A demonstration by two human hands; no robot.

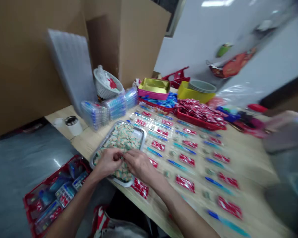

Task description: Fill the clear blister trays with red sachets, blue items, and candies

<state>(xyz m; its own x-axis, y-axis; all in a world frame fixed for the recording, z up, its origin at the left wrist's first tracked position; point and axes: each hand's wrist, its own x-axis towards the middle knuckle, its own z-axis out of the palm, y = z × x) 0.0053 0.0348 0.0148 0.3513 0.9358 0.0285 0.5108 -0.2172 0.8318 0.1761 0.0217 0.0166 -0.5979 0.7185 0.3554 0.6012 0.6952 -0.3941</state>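
Observation:
My left hand (pixel 108 161) and my right hand (pixel 138 164) meet over the near end of a metal tray (pixel 140 133) heaped with small pastel wrapped sweets (pixel 123 137). Both hands have their fingers curled together in a pinch among the sweets; what they grip is too small and blurred to name. Clear plastic packs (pixel 164 138) lie in rows on the wooden table (pixel 250 165) to the right, each holding a red packet (pixel 186 183) and a blue pen-like stick (pixel 218 185).
A red basket (pixel 49 195) with filled packs sits on the floor at the left. Stacked packs (pixel 106 110), a white basket (pixel 106 84), red trays (pixel 201 115) of packets, a yellow tub (pixel 196 92) and a steel cup (pixel 73 125) stand at the back. Another person's arm (pixel 283 132) is at the right.

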